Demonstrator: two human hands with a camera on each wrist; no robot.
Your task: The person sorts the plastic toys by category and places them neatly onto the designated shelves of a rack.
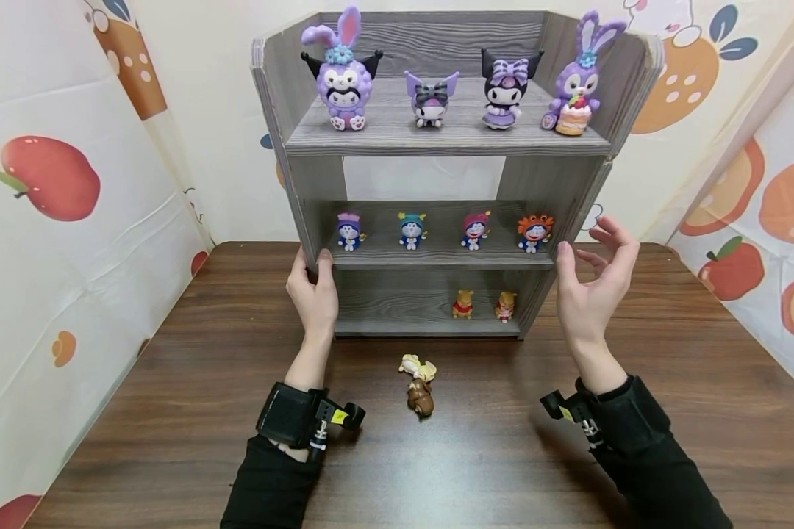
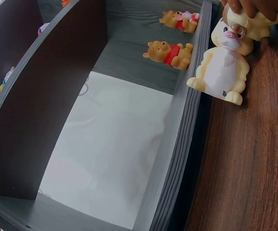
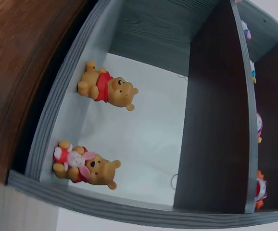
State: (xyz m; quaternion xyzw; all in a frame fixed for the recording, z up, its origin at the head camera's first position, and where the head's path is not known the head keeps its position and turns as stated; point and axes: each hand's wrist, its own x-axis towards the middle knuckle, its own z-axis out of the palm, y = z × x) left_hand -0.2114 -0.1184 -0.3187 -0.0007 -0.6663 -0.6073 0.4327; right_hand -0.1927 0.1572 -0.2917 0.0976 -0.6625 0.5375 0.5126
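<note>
My left hand (image 1: 314,297) grips the left side panel of a grey wooden display shelf (image 1: 384,301), thumb at its front edge. Close to the right panel is my right hand (image 1: 598,283), holding nothing, its fingers spread and bent; whether the thumb touches the panel I cannot tell. Two yellow bear figurines in red, one (image 3: 112,90) plain and one (image 3: 88,166) with a small pink-eared figure, sit on the right of the bottom tier. On the table before the shelf lie a cream animal figurine (image 2: 224,72) and a brown one (image 1: 420,398).
Several small blue-bodied figurines (image 1: 411,231) in hats line the middle tier. Larger purple and black figurines (image 1: 503,92) stand on top, including a long-eared one (image 1: 344,84). Fruit-printed cloth (image 1: 106,294) hangs around the brown wooden table (image 1: 192,426).
</note>
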